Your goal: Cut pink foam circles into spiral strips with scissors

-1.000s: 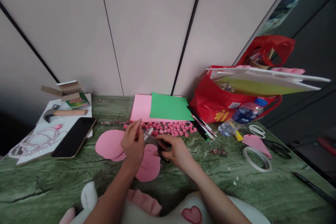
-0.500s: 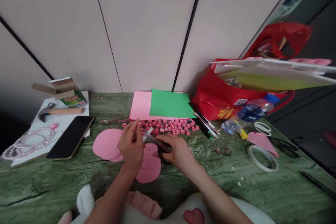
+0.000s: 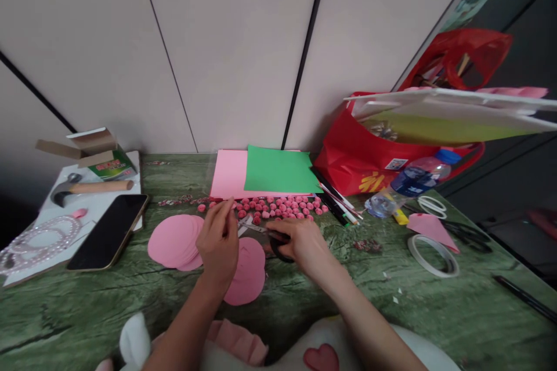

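Observation:
My right hand [image 3: 304, 243] is closed around the black-handled scissors [image 3: 281, 248], whose blades point left toward my other hand. My left hand [image 3: 219, 240] has its fingers pinched together just left of the blade tips; whatever is between them is hidden. A small white strip [image 3: 245, 224] shows between the hands, near the blades. Small pink rolled paper pieces [image 3: 282, 207] lie spread behind both hands. Pink paper circles [image 3: 246, 278] lie under and in front of my left hand, and another stack of pink circles [image 3: 174, 240] sits to its left.
Green and pink sheets [image 3: 278, 169] lie at the back. To the right are pens [image 3: 337, 206], a red bag [image 3: 343, 156], a water bottle [image 3: 407, 182] and a tape roll [image 3: 433, 256]. A phone [image 3: 108, 232], hammer [image 3: 93, 186] and bead strings [image 3: 39, 237] lie left.
My right hand has shifted slightly right with the scissors, widening the gap to my left hand. The left hand stays pinched in nearly the same place. The view has turned slightly.

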`<state>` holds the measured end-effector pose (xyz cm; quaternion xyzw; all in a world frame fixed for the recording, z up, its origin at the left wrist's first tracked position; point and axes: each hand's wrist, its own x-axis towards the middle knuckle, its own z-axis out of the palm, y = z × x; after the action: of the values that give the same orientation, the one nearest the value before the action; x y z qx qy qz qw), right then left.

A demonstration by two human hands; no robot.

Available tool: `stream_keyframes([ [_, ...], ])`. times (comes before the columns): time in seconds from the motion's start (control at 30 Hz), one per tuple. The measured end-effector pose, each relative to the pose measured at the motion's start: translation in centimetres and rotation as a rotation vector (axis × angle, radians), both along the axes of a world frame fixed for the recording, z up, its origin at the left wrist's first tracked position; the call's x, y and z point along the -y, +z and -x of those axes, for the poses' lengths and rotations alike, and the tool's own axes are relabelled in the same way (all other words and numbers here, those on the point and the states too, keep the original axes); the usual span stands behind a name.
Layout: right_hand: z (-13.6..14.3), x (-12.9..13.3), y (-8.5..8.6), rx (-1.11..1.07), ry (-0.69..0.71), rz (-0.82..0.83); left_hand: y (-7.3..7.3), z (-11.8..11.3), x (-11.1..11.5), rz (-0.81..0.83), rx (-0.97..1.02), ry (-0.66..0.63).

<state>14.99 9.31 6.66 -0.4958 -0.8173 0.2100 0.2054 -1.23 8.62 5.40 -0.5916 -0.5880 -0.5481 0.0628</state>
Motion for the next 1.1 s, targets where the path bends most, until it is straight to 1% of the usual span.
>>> stream_keyframes([
  [0.03, -0.3, -0.2, 0.2, 0.014, -0.011, -0.004, 0.0, 0.0, 0.0, -0.012, -0.028, -0.005],
  [0.1, -1.4, -0.6, 0.8, 0.045, -0.086, -0.023, 0.1, 0.1, 0.0, -0.025, -0.068, 0.007],
  [0.17, -2.8, -1.0, 1.5, 0.094, -0.259, -0.056, 0.0, 0.4, -0.1, 0.001, -0.088, 0.028],
  [0.2, -3.5, -1.2, 1.8, 0.148, -0.312, -0.055, -0.1, 0.6, -0.2, 0.026, -0.103, 0.032],
  [0.23, -4.2, -1.3, 2.1, 0.202, -0.317, -0.034, -0.3, 0.8, -0.3, 0.062, -0.127, 0.024],
  [0.3, -5.0, -1.3, 2.2, 0.299, -0.176, 0.077, -0.5, 1.1, -0.4, 0.152, -0.204, -0.029],
  [0.37, -5.1, -1.2, 1.8, 0.395, -0.041, 0.179, -0.8, 1.1, -0.5, 0.252, -0.281, -0.091],
  [0.43, -4.5, -1.1, 1.3, 0.473, 0.011, 0.236, -0.8, 1.0, -0.4, 0.344, -0.337, -0.124],
  [0.57, -3.0, -1.0, 0.8, 0.539, 0.018, 0.294, -0.6, 1.0, 0.0, 0.498, -0.442, -0.144],
  [0.73, -2.4, -1.0, 1.1, 0.549, -0.004, 0.256, -0.3, 1.1, 0.3, 0.548, -0.536, -0.113],
  [0.8, -2.3, -1.0, 1.1, 0.569, -0.016, 0.255, 0.1, 1.1, 0.3, 0.632, -0.556, -0.157],
  [0.9, -2.1, -1.2, 0.8, 0.597, -0.073, 0.226, 0.6, 0.7, 0.3, 0.846, -0.590, -0.280],
  [0.97, -2.2, -1.5, 0.2, 0.526, -0.096, 0.195, 0.8, 0.6, 0.3, 0.961, -0.595, -0.343],
  [1.0, -2.2, -1.7, -0.3, 0.459, -0.086, 0.187, 0.8, 0.6, 0.4, 0.987, -0.587, -0.363],
  [1.1, -2.5, -2.2, -2.2, 0.253, -0.006, 0.182, 0.6, 0.6, 0.4, 0.953, -0.520, -0.371],
])
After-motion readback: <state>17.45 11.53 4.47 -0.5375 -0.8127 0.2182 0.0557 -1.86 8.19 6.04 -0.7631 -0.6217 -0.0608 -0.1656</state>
